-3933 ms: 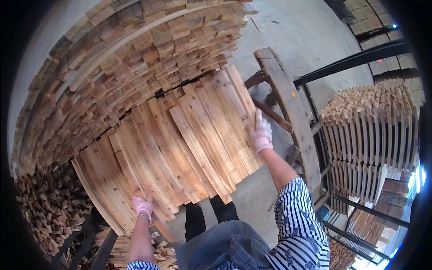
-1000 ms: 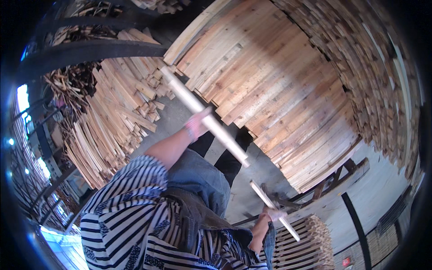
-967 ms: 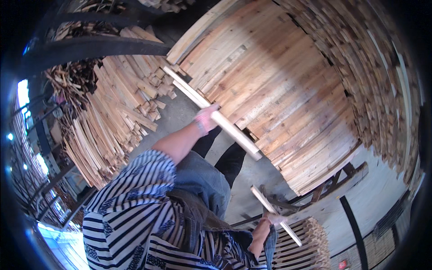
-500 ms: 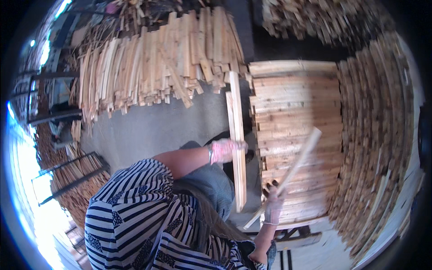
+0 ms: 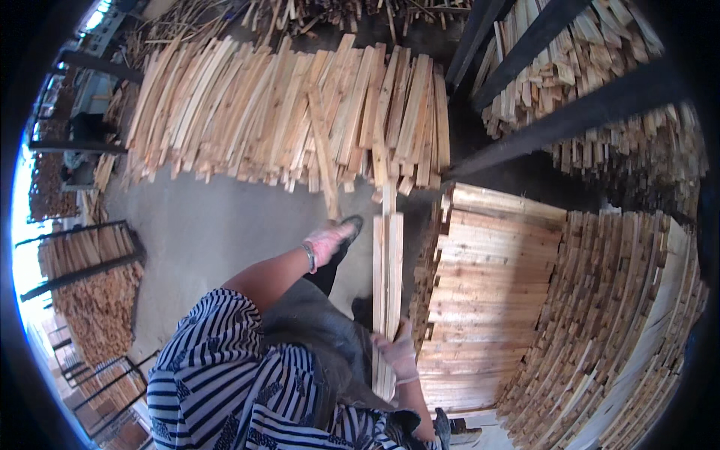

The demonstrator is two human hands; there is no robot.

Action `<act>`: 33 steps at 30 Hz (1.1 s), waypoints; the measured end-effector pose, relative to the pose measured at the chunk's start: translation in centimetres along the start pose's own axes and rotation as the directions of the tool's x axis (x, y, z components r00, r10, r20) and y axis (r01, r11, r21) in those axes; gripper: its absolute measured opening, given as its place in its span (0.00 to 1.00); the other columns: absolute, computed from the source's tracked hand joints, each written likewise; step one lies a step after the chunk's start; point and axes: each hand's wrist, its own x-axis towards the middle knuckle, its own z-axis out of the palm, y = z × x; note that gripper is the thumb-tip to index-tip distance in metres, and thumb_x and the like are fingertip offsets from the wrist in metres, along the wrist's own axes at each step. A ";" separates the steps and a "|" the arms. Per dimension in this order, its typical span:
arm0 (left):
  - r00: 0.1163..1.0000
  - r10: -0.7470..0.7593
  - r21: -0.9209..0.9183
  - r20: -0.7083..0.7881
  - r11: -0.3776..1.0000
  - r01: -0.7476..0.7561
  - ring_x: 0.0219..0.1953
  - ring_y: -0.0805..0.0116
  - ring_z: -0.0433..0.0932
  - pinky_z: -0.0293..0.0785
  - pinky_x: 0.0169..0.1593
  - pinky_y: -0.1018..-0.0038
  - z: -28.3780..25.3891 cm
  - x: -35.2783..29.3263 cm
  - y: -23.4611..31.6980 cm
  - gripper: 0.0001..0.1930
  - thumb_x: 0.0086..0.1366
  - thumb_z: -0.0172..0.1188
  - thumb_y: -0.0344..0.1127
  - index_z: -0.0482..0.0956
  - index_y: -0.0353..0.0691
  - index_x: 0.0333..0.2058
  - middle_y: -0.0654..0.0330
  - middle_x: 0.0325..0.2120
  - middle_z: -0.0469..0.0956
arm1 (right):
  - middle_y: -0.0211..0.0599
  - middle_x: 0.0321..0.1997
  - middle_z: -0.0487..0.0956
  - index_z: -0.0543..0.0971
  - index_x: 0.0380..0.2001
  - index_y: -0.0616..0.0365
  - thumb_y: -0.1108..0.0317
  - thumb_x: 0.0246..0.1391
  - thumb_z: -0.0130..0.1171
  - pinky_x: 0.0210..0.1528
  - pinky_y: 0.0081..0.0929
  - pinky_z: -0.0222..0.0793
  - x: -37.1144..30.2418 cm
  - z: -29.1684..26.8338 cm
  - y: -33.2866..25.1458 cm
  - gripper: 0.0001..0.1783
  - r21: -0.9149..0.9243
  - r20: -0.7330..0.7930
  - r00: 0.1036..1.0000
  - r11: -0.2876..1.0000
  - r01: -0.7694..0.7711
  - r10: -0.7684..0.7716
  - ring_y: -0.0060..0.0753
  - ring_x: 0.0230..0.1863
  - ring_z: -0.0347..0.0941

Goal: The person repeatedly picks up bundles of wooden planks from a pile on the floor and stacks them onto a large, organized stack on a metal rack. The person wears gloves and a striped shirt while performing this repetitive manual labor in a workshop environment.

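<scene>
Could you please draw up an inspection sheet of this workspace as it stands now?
Surface: grey floor; at right, a bed of boards laid side by side.
Job's things: bundle of slats, its far end toward the slat pile.
Clutter: slanting slat across the pile, its lower end jutting out; thin sticks heaped at the top edge.
Hands: right hand grips the bundle; left hand is near the slanting slat's lower end, contact unclear. Both are gloved.
Cables: nothing seen.
Surroundings: stacked wood beyond the boards; dark bars at upper right; more wood in dark frames at left.
</scene>
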 end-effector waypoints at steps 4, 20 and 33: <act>0.896 -0.110 -0.088 -0.430 0.993 0.080 0.44 0.60 0.75 0.72 0.48 0.66 -5.7 13.3 2.8 0.34 0.55 0.63 0.51 0.67 0.34 0.54 0.49 0.48 0.74 | 0.42 0.43 0.77 0.59 0.55 0.64 0.69 0.47 0.67 0.47 0.26 0.72 0.0 2.5 3.4 0.36 0.088 -0.045 0.982 0.980 -0.177 0.182 0.30 0.43 0.75; 0.926 0.104 -0.046 0.363 0.995 -0.093 0.47 0.63 0.74 0.72 0.51 0.68 -9.0 3.7 8.0 0.24 0.52 0.61 0.27 0.71 0.36 0.50 0.55 0.42 0.76 | 0.42 0.46 0.77 0.58 0.61 0.61 0.72 0.51 0.66 0.43 0.26 0.75 7.7 4.1 -12.2 0.38 0.202 -0.053 0.999 0.979 0.022 -0.011 0.32 0.43 0.76; 0.526 0.028 0.301 0.850 0.794 -0.528 0.45 0.69 0.78 0.75 0.49 0.70 10.6 -10.0 17.3 0.27 0.53 0.72 0.33 0.73 0.39 0.52 0.61 0.42 0.80 | 0.29 0.34 0.76 0.66 0.58 0.59 0.72 0.47 0.71 0.29 0.17 0.70 1.1 -3.8 -19.3 0.35 0.142 -0.421 0.905 0.980 0.137 -0.065 0.15 0.34 0.71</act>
